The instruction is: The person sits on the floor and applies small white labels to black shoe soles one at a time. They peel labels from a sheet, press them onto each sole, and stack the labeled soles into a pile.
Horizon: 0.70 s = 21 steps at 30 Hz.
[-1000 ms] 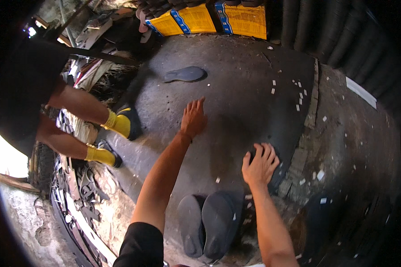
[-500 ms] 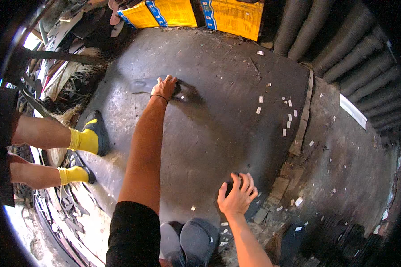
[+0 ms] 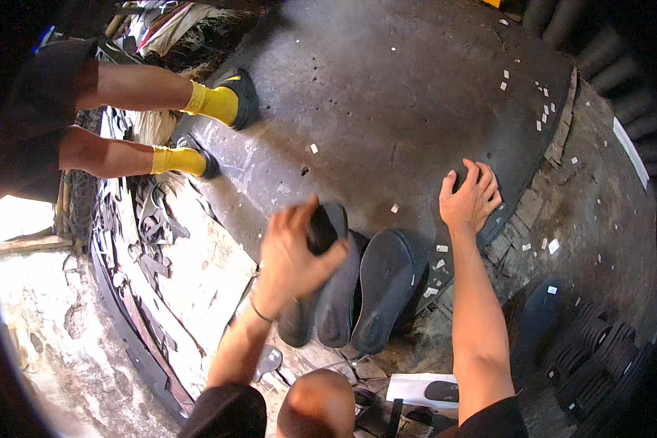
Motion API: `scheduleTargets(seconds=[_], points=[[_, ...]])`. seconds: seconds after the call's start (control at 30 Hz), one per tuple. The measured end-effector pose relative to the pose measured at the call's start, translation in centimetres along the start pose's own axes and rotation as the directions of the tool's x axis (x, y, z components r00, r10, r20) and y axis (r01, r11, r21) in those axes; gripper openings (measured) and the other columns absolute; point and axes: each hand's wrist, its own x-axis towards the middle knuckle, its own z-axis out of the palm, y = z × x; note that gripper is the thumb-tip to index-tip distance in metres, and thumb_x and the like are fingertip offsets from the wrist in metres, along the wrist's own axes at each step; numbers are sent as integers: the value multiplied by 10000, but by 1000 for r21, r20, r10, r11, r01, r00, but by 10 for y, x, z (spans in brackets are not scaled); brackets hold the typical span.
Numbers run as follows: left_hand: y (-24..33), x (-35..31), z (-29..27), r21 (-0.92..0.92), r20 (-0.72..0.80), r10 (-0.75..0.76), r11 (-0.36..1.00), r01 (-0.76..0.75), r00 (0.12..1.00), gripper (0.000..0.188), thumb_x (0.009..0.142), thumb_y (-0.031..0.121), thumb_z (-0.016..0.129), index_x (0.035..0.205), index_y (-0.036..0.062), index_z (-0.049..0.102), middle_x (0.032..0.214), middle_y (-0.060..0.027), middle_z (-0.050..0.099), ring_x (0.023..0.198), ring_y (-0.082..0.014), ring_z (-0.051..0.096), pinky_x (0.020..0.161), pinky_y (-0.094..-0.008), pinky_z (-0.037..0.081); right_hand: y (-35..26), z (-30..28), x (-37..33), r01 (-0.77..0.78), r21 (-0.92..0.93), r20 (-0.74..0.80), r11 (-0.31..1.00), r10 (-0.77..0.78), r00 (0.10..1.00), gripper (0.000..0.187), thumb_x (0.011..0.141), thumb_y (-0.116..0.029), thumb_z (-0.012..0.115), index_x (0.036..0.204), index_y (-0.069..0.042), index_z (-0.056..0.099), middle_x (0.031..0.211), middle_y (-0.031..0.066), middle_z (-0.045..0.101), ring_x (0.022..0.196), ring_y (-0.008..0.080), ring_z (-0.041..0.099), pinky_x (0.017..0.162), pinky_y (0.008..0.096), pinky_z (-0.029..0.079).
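Observation:
My left hand [image 3: 292, 252], slightly blurred, is curled over the left side of a group of dark grey shoe soles. A black piece [image 3: 321, 232] shows between its thumb and fingers; I cannot make out what it is. Beside it lie a long sole [image 3: 336, 306] and a wider sole [image 3: 387, 288], toes pointing away. The lower end of another sole [image 3: 296, 325] shows below the hand. My right hand [image 3: 471, 197] rests palm down on the dark mat [image 3: 387, 109], fingers arched and apart. It is dark beneath its palm.
At left stands another person in yellow socks [image 3: 215, 102] and dark shoes. Cut scraps [image 3: 153, 241] line the left side. Small white pieces [image 3: 544, 117] dot the mat's right side. Dark soles [image 3: 591, 343] lie at lower right. A white sheet [image 3: 409, 387] lies near my knee [image 3: 317, 401].
My left hand has come back from the far part of the mat, where it was on a grey sole, to the near soles. The view has tilted down. My right hand stays put.

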Motion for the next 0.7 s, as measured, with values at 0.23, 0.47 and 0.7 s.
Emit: scheduleTargets(seconds=[0.23, 0.47, 0.7], points=[[-9, -52, 93, 54, -128, -43, 997, 50, 991, 1077, 788, 568, 819, 1596, 38, 341, 1534, -275, 442, 1411, -432, 447, 1119, -499, 426, -1, -6, 1, -7, 56, 1, 998, 7, 1000, 387, 993, -356, 609, 1331, -170, 578, 1408, 79, 514, 1402, 272, 414, 1136, 497, 296], [-8, -58, 88, -153, 92, -100, 982, 114, 991, 1035, 797, 484, 821, 1631, 179, 290, 1639, -292, 281, 1481, -490, 351, 1116, -564, 422, -3, -11, 1, -15, 79, 4, 997, 15, 1000, 407, 983, -328, 618, 1346, -150, 575, 1427, 89, 507, 1426, 281, 396, 1145, 492, 288], [-8, -4, 67, -106, -158, 44, 992, -62, 986, 953, 802, 468, 852, 1543, 61, 411, 1607, -246, 357, 1514, -414, 326, 1194, -566, 278, -6, -17, 3, -29, 114, 40, 993, 24, 999, 428, 970, -324, 616, 1350, -138, 554, 1425, 97, 496, 1436, 289, 393, 1139, 510, 290]])
